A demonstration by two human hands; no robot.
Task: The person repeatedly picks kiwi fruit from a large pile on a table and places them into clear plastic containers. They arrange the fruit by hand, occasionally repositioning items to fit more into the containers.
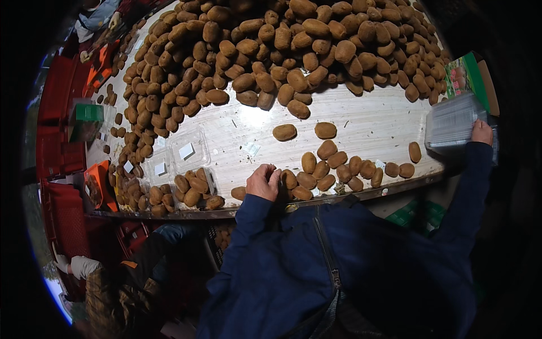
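Beside a small group of loose kiwifruit [306, 180] near the table's front edge is my left hand [263, 182], its fingers bent; whether they hold anything is hidden. At the far right my right hand [482, 132] touches the edge of a stack of clear plastic clamshell containers [449, 123]; its fingertips are partly hidden. Left of my left hand lies an opened clear clamshell [202, 139] with kiwifruit [192, 197] in its near half and a white card [186, 151] in the other. Another white card [160, 169] lies just left.
A large heap of kiwifruit [296, 38] covers the back of the white table [372, 114]. A green printed cardboard box [477, 82] stands behind the container stack. Orange holders [101, 186] and red crates [63, 207] are at left. Other people [123, 292] stand at the left side.
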